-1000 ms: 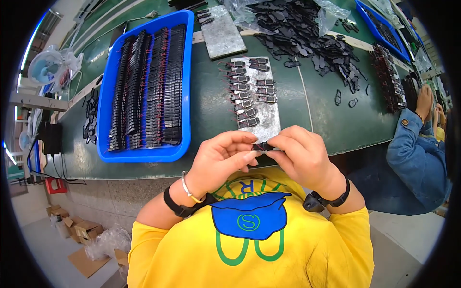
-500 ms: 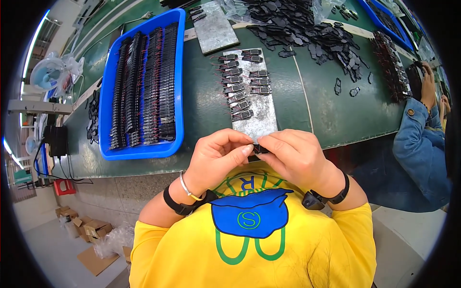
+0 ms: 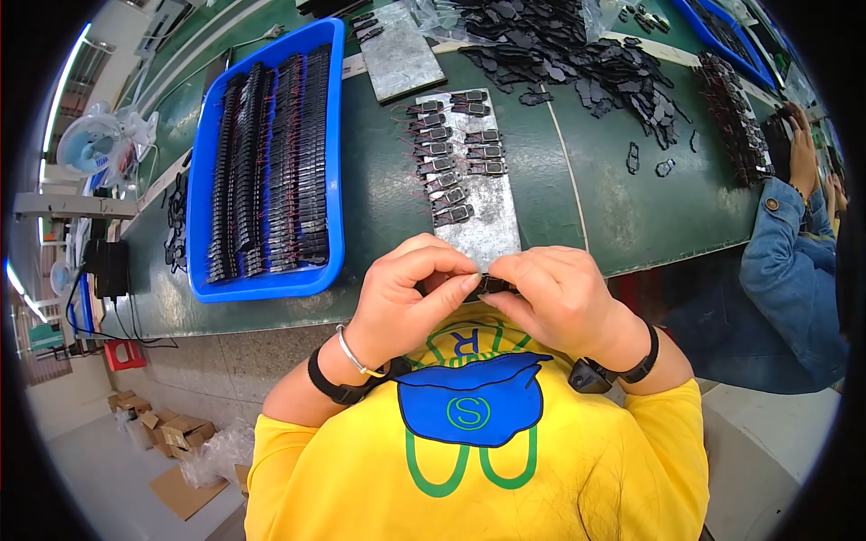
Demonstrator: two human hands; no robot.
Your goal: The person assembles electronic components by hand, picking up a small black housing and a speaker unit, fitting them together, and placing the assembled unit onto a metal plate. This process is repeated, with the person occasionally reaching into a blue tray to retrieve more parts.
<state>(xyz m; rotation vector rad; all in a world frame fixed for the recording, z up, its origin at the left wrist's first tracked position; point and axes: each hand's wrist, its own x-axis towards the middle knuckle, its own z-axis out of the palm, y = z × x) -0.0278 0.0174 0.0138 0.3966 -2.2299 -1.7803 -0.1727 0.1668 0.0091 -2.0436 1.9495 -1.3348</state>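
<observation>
While right fingers [image 3: 511,269] clamp a black part [image 3: 494,284] | left fingers [image 3: 463,285] pinch its end

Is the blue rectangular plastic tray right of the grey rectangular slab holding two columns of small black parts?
No, the blue tray stands left of the grey slab on the dark green tabletop.

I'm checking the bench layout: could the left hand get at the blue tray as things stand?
Probably yes: nothing visible stands between the left hand and blue tray, though that hand is at a small black part.
</observation>
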